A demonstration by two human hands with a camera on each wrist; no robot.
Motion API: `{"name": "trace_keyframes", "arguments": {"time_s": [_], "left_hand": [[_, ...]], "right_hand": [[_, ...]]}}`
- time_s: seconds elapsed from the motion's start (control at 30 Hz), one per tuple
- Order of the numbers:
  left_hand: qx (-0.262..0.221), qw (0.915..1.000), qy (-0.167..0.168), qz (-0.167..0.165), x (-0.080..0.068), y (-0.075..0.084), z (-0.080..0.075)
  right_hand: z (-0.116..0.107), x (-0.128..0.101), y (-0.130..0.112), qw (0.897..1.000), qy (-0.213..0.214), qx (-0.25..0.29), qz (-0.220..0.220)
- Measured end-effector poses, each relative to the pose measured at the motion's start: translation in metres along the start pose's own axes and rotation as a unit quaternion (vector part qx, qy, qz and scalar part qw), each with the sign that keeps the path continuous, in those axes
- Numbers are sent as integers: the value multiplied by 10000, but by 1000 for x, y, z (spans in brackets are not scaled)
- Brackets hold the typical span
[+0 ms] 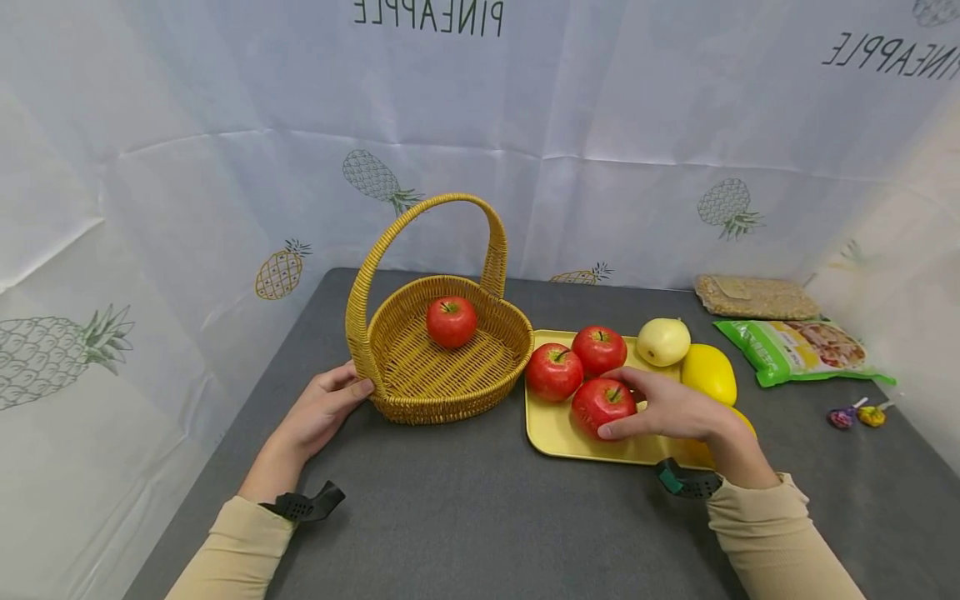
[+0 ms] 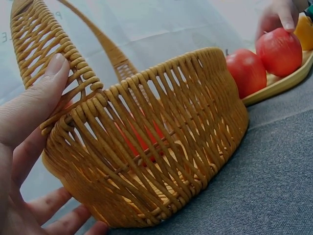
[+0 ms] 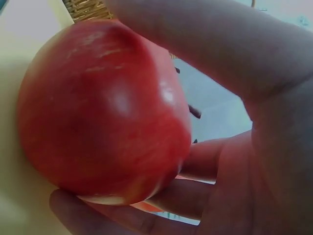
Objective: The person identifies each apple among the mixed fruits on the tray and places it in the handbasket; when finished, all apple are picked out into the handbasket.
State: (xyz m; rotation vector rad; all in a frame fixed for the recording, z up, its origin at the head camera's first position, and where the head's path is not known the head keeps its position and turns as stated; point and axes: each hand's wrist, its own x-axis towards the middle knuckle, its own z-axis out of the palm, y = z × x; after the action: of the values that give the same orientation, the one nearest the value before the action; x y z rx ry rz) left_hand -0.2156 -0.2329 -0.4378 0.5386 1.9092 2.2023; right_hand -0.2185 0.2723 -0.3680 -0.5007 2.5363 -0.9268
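- Dark grey felt tabletop [image 1: 480,517], white pineapple-print backdrop [image 1: 600,100] behind.
- Right hand [image 1: 675,410] curls round red apple [image 1: 600,404] on flat yellow tray [image 1: 551,429].
- Left wrist view: left hand [image 2: 24,147] fingers pressed straight against woven wicker basket [image 2: 161,147].

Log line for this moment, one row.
left hand: steadies basket | right hand: grips apple on tray | basket: one apple inside

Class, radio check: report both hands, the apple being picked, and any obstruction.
Right hand grips nearest red apple on yellow tray. Left hand steadies woven wicker basket, one red apple inside. Path to basket unobstructed.
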Motion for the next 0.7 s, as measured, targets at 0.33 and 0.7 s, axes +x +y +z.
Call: {"name": "trace_keyframes", "arguments": {"time_s": [0.33, 0.7], "left_hand": [[43, 9999, 99, -64, 1, 0, 1], [126, 9997, 178, -130, 0, 0, 1]], "right_hand": [[4, 5, 4, 9999, -108, 86, -52], [-2, -1, 4, 9978, -95, 606, -239]]}}
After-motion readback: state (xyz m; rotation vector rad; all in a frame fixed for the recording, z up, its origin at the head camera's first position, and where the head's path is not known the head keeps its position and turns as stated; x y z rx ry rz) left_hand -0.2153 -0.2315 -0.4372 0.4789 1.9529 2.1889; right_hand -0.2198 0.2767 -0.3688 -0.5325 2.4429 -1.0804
